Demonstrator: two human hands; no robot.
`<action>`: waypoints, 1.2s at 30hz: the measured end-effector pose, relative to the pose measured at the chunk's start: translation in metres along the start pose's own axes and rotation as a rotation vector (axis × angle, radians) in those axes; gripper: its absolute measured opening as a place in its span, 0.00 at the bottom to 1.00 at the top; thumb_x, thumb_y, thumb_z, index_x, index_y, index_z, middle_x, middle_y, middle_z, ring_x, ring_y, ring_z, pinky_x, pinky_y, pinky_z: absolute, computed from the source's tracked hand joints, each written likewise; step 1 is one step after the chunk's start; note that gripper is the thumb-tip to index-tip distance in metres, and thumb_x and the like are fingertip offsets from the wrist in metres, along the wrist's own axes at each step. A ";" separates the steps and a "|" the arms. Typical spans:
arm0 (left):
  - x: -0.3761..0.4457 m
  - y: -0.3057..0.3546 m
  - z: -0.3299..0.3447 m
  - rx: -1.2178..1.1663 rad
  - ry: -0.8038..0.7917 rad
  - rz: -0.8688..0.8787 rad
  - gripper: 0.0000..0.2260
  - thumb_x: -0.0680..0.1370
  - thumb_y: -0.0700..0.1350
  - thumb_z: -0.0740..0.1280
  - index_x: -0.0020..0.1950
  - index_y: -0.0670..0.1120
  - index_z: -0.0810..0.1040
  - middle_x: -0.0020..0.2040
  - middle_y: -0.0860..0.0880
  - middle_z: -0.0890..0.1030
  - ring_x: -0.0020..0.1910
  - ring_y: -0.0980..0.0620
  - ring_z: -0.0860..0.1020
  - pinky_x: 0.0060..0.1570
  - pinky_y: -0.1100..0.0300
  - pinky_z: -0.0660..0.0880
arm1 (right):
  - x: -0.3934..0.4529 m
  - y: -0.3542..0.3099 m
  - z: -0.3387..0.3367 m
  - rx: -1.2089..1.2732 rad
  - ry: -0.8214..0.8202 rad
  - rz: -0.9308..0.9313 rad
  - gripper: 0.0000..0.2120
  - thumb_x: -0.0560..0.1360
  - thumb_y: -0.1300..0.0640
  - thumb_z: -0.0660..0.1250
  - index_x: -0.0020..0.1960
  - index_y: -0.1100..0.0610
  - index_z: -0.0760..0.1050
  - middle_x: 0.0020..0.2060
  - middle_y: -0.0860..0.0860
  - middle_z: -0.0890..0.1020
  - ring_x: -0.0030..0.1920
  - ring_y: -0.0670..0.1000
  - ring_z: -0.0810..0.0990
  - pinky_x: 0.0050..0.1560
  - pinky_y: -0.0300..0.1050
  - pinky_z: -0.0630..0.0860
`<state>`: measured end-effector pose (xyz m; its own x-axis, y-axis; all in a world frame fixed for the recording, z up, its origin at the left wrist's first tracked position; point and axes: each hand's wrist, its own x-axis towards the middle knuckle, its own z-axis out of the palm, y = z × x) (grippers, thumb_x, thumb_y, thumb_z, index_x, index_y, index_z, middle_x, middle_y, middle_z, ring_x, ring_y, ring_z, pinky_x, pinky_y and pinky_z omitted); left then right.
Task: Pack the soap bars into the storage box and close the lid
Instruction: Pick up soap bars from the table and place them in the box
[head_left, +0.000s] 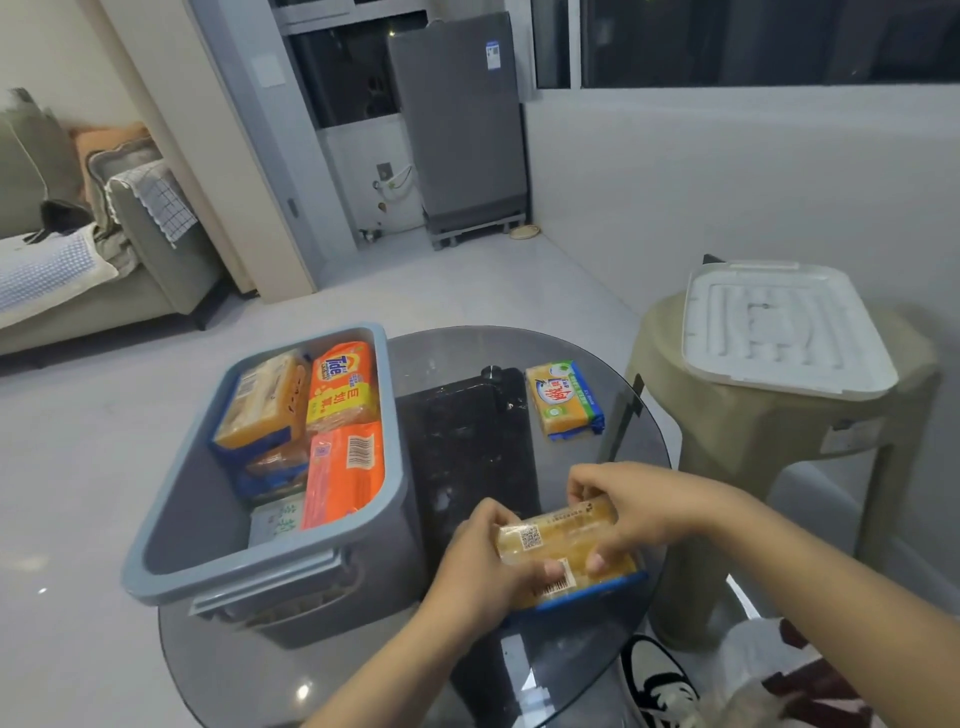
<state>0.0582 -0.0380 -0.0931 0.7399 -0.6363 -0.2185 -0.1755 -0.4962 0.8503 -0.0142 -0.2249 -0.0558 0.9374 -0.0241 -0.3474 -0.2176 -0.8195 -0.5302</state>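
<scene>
Round glass table (613, 364), grey storage box (291, 592), wrapped soap bar (563, 399)

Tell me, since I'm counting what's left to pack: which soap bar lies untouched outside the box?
The yellow soap bar with the blue edge, alone on the glass table right of the storage box. Another is in both hands; the rest are in the box.

This is a home, a lived-in living room: far left sits a grey-green sofa (156, 249) draped with a checked cloth (161, 200) and cushions, a grey refrigerator (460, 124) stands against the far windows, pale tiled floor (467, 280) runs between, and a round glass side table (571, 374) is near.
</scene>
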 end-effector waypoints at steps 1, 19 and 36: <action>0.000 0.001 0.000 -0.035 -0.004 0.004 0.18 0.64 0.44 0.79 0.43 0.49 0.71 0.41 0.51 0.80 0.33 0.59 0.78 0.25 0.69 0.72 | 0.000 0.000 0.000 0.015 0.006 -0.002 0.21 0.64 0.48 0.75 0.46 0.46 0.65 0.42 0.40 0.72 0.41 0.42 0.72 0.36 0.36 0.67; 0.082 0.074 0.009 -0.541 0.096 0.113 0.17 0.75 0.43 0.70 0.61 0.39 0.76 0.55 0.43 0.83 0.54 0.46 0.82 0.55 0.51 0.79 | -0.028 0.044 -0.055 0.401 0.177 0.147 0.21 0.72 0.42 0.65 0.51 0.59 0.78 0.44 0.54 0.83 0.41 0.49 0.80 0.38 0.41 0.73; 0.145 0.073 0.040 -0.459 0.290 -0.248 0.13 0.79 0.45 0.64 0.59 0.40 0.80 0.53 0.44 0.83 0.52 0.45 0.81 0.55 0.52 0.78 | 0.052 0.071 -0.063 1.190 0.407 0.256 0.13 0.77 0.51 0.61 0.55 0.59 0.75 0.43 0.53 0.84 0.40 0.50 0.83 0.35 0.42 0.77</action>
<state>0.1267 -0.1897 -0.0818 0.8815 -0.3147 -0.3519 0.2756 -0.2622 0.9248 0.0360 -0.3201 -0.0624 0.8023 -0.4495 -0.3926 -0.3131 0.2431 -0.9181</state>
